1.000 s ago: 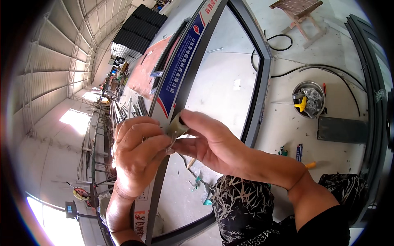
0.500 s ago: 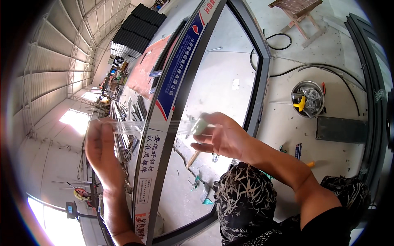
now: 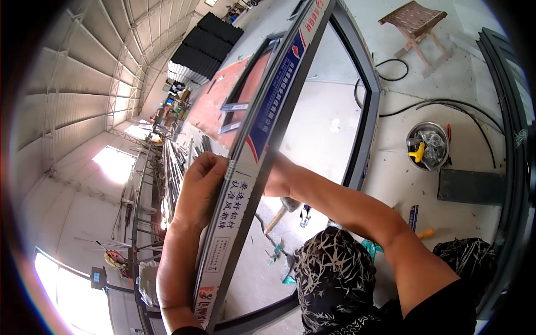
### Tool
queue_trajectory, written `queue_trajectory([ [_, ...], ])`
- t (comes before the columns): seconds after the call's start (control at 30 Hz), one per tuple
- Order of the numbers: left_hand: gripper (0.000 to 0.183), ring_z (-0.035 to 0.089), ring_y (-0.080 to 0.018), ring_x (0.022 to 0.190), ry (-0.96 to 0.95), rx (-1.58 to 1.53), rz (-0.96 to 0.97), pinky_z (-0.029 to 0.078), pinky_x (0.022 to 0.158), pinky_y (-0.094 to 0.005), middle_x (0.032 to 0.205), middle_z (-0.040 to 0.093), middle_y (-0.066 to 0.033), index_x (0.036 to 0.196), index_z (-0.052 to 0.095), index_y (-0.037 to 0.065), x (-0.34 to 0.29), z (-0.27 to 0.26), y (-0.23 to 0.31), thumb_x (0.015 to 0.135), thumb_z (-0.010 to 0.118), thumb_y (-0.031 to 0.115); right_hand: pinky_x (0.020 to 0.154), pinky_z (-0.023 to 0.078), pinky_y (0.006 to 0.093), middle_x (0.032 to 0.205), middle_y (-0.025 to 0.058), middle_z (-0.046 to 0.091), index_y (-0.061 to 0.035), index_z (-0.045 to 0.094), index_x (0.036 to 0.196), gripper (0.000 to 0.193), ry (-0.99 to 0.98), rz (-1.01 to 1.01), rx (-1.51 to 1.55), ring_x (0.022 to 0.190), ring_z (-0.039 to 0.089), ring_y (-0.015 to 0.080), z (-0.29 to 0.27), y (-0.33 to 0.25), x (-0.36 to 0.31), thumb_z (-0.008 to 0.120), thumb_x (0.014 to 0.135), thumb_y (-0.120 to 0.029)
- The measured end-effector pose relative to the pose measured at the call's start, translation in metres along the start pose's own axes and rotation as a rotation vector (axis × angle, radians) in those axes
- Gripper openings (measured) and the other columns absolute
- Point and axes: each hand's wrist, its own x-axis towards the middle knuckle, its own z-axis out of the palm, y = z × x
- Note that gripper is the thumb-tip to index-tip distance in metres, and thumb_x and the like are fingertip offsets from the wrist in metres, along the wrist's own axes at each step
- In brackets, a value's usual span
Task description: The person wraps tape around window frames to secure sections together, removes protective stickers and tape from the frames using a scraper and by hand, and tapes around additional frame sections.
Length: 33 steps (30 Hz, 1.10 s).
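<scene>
A large dark grey window frame (image 3: 239, 229) stands tilted in front of me, its near bar faced with white, blue and red printed protective film. My left hand (image 3: 202, 181) is closed against the outer edge of this bar. Its fingers are curled in at a narrow band of clear plastic film (image 3: 230, 167), which lies on the bar's edge beside the knuckles. My right hand (image 3: 277, 177) reaches through the frame's opening to the other side of the same bar. The bar hides its fingers, and the film roll cannot be seen.
A metal bowl (image 3: 441, 134) with a yellow-handled tool and clear plastic sits on the floor at right, by a dark box (image 3: 468, 186). Black hose (image 3: 430, 102), a wooden stool (image 3: 413, 21) and a hammer (image 3: 279, 215) lie around. Dark frames (image 3: 499, 84) line the right side.
Both hands have come to the bar from either side; the film stretched between them no longer shows. My right hand has gone behind the bar with the film roll. The view has shifted.
</scene>
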Motion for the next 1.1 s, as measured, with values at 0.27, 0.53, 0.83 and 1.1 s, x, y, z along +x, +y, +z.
queue_trajectory([
  [0.27,0.060,0.056,-0.0207,0.111,-0.185,0.000,-0.090,0.044,0.096,-0.0333,0.121,0.057,-0.0148,0.143,0.036,0.002,0.020,-0.007,0.011,0.091,0.063,0.011,0.095,0.045,0.0397,0.124,0.0102,0.060,-0.0087,0.059,0.122,0.065,-0.118,-0.004,-0.130,0.113,0.056,0.0213,0.000,-0.010,-0.006,0.046,0.091,-0.064],
  [0.53,0.048,0.061,-0.0177,0.103,-0.154,-0.064,-0.127,0.050,0.089,-0.0304,0.119,0.060,-0.0142,0.139,0.042,0.000,0.018,0.001,0.014,0.095,0.056,0.013,0.078,0.057,0.0355,0.103,0.0099,0.067,-0.0064,0.061,0.115,0.033,0.146,-0.040,-0.336,0.091,0.068,0.0194,0.020,-0.039,-0.066,0.058,0.094,-0.032],
  [0.83,0.046,0.062,-0.0191,0.105,-0.167,-0.242,-0.091,0.054,0.086,-0.0307,0.120,0.059,-0.0135,0.138,0.040,0.003,0.024,-0.006,0.001,0.097,0.056,0.015,0.098,0.043,0.0412,0.093,0.0047,0.064,-0.0068,0.065,0.089,0.021,0.007,-1.490,-1.967,0.100,0.058,0.0215,0.070,-0.042,-0.080,0.073,0.079,-0.023],
  [1.1,0.036,0.060,-0.0168,0.104,-0.158,-0.266,-0.158,0.051,0.087,-0.0287,0.115,0.061,-0.0089,0.126,0.048,0.001,0.048,-0.020,-0.018,0.097,0.059,0.021,0.103,0.037,0.0462,0.096,0.0040,0.061,-0.0080,0.063,0.088,0.028,-0.049,-1.428,-1.969,0.101,0.058,0.0212,0.065,-0.042,-0.071,0.072,0.077,-0.032],
])
